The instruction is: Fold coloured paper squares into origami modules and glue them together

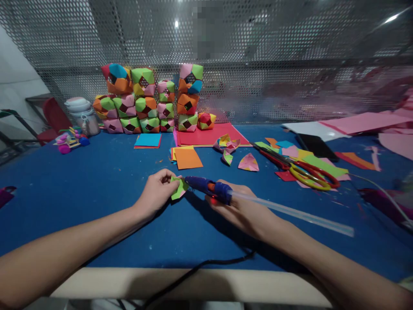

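Note:
My left hand (158, 189) pinches a small folded piece of green paper (178, 189) just above the blue table. In my right hand (245, 206) is a blue hot glue gun (206, 186), its nozzle at the right edge of the green paper. A long clear glue stick (297, 213) sticks out of the gun's back, and a red light glows on its underside. Beyond my hands lie a joined pink and yellow folded paper piece (227, 143) and a loose pink folded piece (248, 162). Whether the nozzle touches the paper, I cannot tell.
Stacked paper balls (146, 107) stand at the back by a perforated metal screen (245, 86). Orange paper squares (189, 158) and blue ones (148, 140) lie in front. Scissors (309, 174), paper scraps and a dark phone (316, 146) are on the right. A black cord (206, 262) crosses the near edge.

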A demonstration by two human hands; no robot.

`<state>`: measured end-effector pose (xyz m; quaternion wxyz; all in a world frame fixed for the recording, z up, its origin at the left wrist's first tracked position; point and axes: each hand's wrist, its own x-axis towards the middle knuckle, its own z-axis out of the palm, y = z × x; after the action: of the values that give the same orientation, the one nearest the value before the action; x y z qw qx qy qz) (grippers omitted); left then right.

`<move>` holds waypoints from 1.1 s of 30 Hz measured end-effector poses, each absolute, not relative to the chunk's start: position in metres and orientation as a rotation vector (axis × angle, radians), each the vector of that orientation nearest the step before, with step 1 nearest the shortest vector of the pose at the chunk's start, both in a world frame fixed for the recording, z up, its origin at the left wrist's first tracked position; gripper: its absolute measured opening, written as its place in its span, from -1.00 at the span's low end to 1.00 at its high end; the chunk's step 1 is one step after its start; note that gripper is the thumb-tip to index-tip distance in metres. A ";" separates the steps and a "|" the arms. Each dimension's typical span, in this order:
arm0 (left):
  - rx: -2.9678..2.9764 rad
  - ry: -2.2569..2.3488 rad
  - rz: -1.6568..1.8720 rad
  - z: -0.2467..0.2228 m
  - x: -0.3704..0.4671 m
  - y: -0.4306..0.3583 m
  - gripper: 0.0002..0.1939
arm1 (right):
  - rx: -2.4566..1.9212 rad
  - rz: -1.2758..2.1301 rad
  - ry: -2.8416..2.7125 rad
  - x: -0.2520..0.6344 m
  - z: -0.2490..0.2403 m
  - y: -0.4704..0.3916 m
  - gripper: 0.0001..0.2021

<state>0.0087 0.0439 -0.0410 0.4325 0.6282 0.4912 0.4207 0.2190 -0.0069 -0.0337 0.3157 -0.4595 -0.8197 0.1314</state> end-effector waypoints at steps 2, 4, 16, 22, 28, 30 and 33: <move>1.562 1.226 1.055 -0.041 0.009 0.044 -0.86 | -1.210 0.341 -2.136 0.219 -0.035 -0.007 -0.86; 1.563 1.233 1.056 -0.040 0.009 0.044 -0.86 | -1.199 0.340 -2.111 0.219 -0.035 -0.007 -0.86; 1.548 1.227 1.031 -0.039 0.008 0.044 -0.85 | -1.209 0.239 -2.102 0.218 -0.035 -0.004 -0.87; 1.408 1.175 1.118 -0.037 0.008 0.043 -0.82 | -1.247 0.310 -2.135 0.217 -0.020 -0.008 -0.85; 1.315 1.165 1.146 -0.034 0.009 0.043 -0.81 | -1.355 0.434 -1.939 0.224 -0.007 -0.005 -0.79; 1.309 1.164 1.148 -0.033 0.009 0.043 -0.81 | -1.401 0.409 -1.965 0.226 -0.009 0.001 -0.76; 1.311 1.150 1.153 -0.032 0.009 0.041 -0.81 | -1.534 0.363 -2.074 0.228 -0.017 0.009 -0.69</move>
<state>0.0095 0.0412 -0.0319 0.5015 0.5424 0.4760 0.4772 0.2279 0.0091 -0.0167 0.2650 -0.5679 -0.7676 0.1344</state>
